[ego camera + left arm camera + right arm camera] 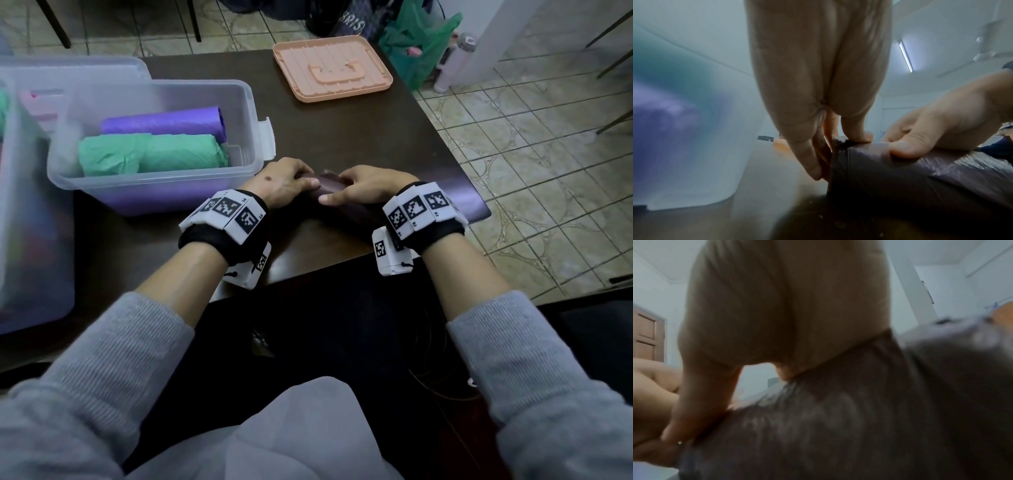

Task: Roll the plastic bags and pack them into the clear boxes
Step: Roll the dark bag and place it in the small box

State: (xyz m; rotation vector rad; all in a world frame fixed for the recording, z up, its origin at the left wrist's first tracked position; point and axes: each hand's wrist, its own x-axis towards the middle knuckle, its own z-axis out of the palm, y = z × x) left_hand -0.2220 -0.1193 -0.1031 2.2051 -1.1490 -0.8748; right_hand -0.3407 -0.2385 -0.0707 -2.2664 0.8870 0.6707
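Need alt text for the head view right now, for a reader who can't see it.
Both hands, left hand and right hand, grip a dark plastic bag on the brown table. Beside them, a clear box holds a purple roll and a green roll.

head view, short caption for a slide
Both hands roll a dark plastic bag beside a clear box holding two rolls.

Right hand (pixel 781 313): seen close from below, palm over a dark plastic bag (pixel 859 426), thumb (pixel 701 402) pressed down on the bag's near edge. Bag: dark, glossy, wrinkled, blurred, filling the lower right. Left hand (pixel 649 402): at the left edge, touching the thumb tip. Background: pale walls, brown panelled door (pixel 647 334) at left.
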